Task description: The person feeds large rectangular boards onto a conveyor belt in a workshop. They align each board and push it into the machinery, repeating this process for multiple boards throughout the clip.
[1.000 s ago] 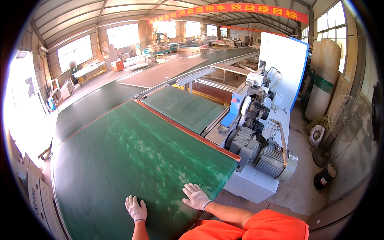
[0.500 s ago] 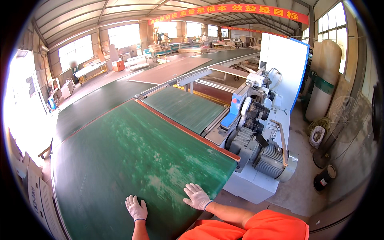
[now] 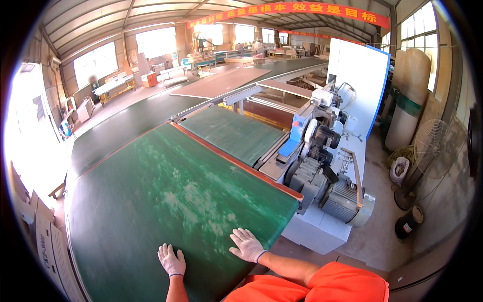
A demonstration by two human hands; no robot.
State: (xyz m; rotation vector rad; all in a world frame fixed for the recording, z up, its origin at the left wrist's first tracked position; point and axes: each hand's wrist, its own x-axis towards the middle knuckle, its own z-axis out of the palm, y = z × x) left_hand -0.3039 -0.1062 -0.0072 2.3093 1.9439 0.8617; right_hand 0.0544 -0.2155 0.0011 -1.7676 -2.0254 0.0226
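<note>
A large dark green board (image 3: 166, 201) with a reddish-brown edge lies flat on the work surface in front of me. My left hand (image 3: 171, 260), in a white glove, rests palm down on its near edge. My right hand (image 3: 247, 245), also gloved, lies flat on the board close to its near right corner, fingers spread. Neither hand holds anything. Beyond it a second green board (image 3: 231, 133) lies on the feed track beside the machine.
A grey and white edge-working machine (image 3: 322, 166) with motors stands along the board's right side. A roller conveyor (image 3: 261, 95) runs away behind it. A pedestal fan (image 3: 427, 151), a black bucket (image 3: 408, 222) and cardboard boxes (image 3: 45, 241) stand around. Workbenches fill the far hall.
</note>
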